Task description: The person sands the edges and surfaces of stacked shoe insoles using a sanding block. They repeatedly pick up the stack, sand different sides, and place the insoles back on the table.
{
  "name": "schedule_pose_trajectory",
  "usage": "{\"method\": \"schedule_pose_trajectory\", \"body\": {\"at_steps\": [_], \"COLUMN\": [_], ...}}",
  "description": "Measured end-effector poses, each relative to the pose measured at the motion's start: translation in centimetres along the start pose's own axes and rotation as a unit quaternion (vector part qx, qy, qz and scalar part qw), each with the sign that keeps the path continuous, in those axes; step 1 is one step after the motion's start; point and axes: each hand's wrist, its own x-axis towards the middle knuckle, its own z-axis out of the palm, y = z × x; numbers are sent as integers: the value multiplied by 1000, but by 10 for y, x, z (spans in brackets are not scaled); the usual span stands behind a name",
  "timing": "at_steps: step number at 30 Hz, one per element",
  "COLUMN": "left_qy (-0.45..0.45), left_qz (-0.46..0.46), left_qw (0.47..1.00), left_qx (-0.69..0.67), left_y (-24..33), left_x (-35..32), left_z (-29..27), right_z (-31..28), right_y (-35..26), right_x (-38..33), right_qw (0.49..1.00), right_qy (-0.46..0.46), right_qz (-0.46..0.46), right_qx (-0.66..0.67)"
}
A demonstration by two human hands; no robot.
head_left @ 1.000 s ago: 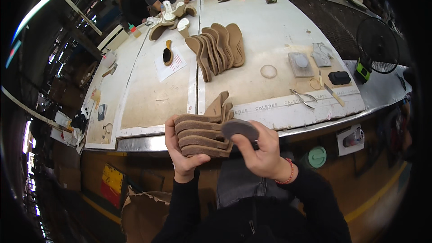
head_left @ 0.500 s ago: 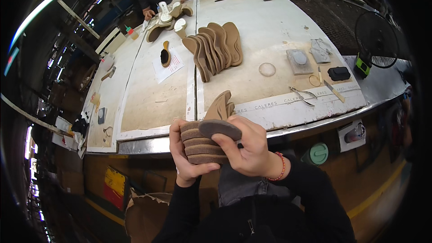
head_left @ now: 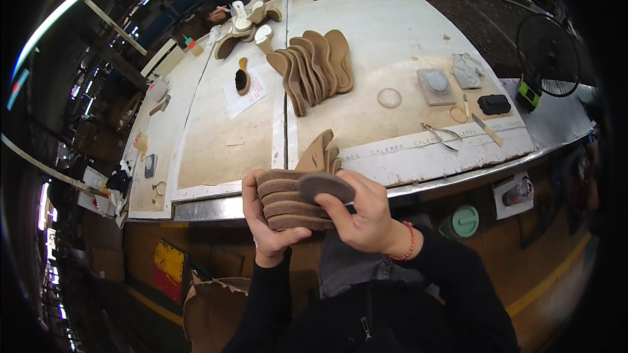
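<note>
**Insole stack in hand, one piece lifting off the top**

Lower centre of the frame: held below the bench edge, a stack of brown insoles, several layers thick, heel ends toward the camera. Gripped from the left by the left hand, thumb on the near side and fingers wrapped round the far side, closed firmly on the pile. Pinched at the top by the right hand, a single dark-faced insole, thumb beneath and fingers curled over its edge, angled slightly off the rest. Fanned upward behind the stack, the toe ends of the same pieces.

Upper centre, on the bench: a row of tan insoles laid overlapping, well apart from the hands. Judged from this, part of the sorting already done, with most of the hand-held pile yet to be gone through; only the top piece separated so far.

Right of centre: a grey block, a clear disc, pliers and a black pad. Left of centre: a brush on a paper sheet. Top left, across the bench: another person's hands busy with pale soles. Far right edge: a fan.
</note>
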Motion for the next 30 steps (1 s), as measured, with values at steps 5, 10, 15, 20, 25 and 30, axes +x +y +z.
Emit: {"method": "schedule_pose_trajectory", "body": {"at_steps": [5,10,15,20,25,30], "left_qy": [11,-22,-40,-13,-35,12], "left_qz": [-4,2,4,6,0,4], "left_qw": [1000,1000,999,1000,999,1000], "left_qx": [-9,18,29,10,38,8], "left_y": [1,6,-1,2,5,3], "left_x": [3,0,3,3,0,0], "left_z": [2,9,-4,1,5,6], "right_z": [-6,-3,-12,-34,-18,-12], "right_y": [11,-6,4,26,-10,2], "right_x": [-29,8,-8,-25,16,3], "right_qw": [997,1000,999,985,999,994], "right_qy": [20,-1,-25,-34,-10,-47], "right_qz": [68,5,27,137,31,36], "right_qx": [-7,27,-36,-98,0,-94]}}
